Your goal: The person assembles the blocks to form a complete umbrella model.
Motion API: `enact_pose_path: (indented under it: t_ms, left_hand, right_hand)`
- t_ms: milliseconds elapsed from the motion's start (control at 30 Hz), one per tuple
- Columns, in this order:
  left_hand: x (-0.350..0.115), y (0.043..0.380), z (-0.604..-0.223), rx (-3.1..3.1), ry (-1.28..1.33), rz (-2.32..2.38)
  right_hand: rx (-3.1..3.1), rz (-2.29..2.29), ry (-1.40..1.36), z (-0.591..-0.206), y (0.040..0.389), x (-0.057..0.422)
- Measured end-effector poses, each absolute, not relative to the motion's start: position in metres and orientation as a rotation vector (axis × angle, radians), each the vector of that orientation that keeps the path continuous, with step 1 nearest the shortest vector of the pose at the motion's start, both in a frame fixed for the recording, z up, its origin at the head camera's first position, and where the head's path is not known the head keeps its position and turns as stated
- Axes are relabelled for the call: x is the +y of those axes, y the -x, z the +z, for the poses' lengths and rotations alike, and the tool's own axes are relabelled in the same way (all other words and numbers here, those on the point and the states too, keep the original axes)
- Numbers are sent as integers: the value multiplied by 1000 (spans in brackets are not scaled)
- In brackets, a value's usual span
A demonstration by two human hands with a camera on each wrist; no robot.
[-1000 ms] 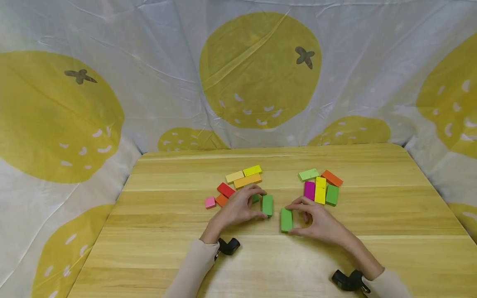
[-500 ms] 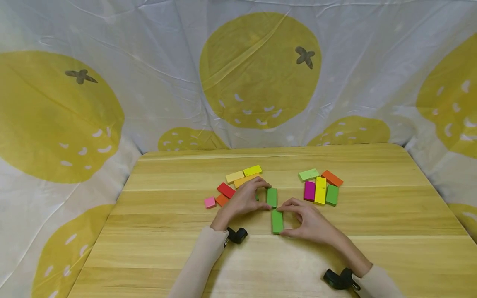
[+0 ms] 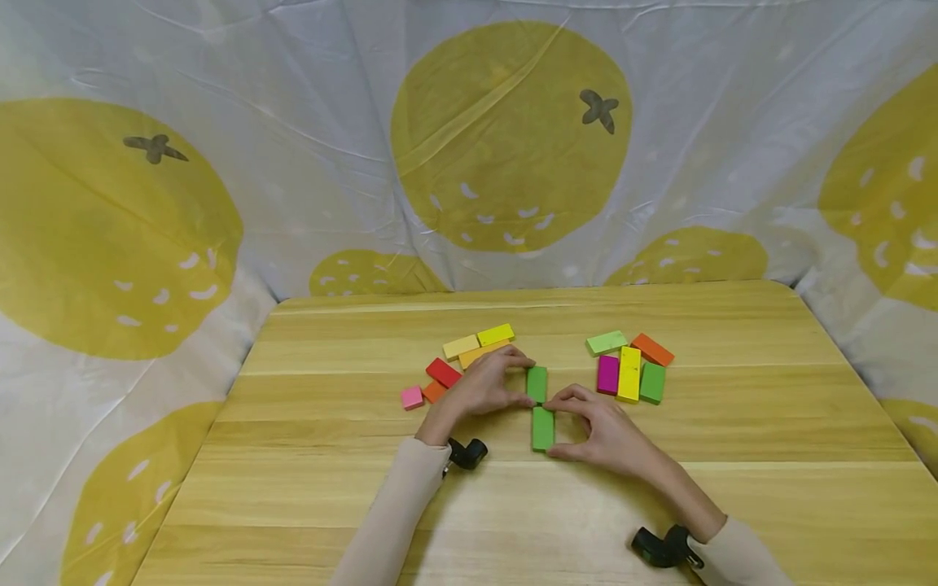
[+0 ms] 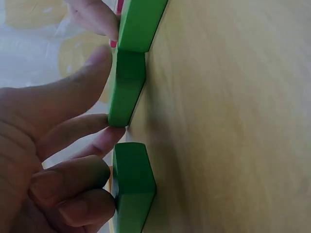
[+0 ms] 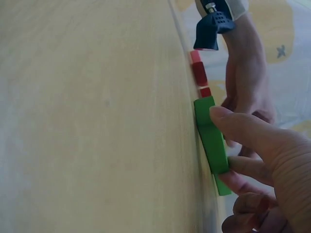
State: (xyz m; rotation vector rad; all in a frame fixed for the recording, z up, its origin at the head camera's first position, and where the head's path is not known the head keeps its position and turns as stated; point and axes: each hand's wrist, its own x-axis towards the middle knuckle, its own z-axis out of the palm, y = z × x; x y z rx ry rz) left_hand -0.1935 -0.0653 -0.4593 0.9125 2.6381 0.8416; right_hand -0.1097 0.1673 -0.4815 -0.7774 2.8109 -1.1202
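Two green wooden blocks lie end to end on the table in the head view. My left hand (image 3: 487,384) pinches the farther green block (image 3: 537,384) by its ends, between thumb and fingertips. With thumb and finger my right hand (image 3: 611,427) pinches the nearer green block (image 3: 543,429) by its ends. In the left wrist view the nearer block (image 4: 141,24) appears to touch the farther block (image 4: 127,92). A third green block (image 4: 133,189) sits beside the curled lower fingers of the left hand; in the head view that hand hides it.
Left of the hands lie a pink block (image 3: 412,397), a red block (image 3: 443,373), an orange block (image 3: 434,391) and yellowish blocks (image 3: 496,334). To the right are a magenta block (image 3: 607,375), a yellow block (image 3: 628,374) and several others. A patterned cloth (image 3: 513,146) hangs behind the table (image 3: 293,456).
The left hand has moved its green block away and slightly right. The right hand has brought its green block leftward, from beside the other block to in line with its near end.
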Motion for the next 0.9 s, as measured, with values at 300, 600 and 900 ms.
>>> enact_pose_path:
  t_ms: [300, 600, 900]
  left_hand:
    - [-65, 193, -458, 2631, -902, 838]
    - [-60, 190, -461, 2688, -877, 829]
    - [-58, 185, -464, 2741, -873, 782]
  right_hand:
    - [2848, -1135, 838, -486, 110, 167]
    - [2877, -1089, 845, -487, 112, 166]
    - [2866, -1077, 840, -487, 112, 166]
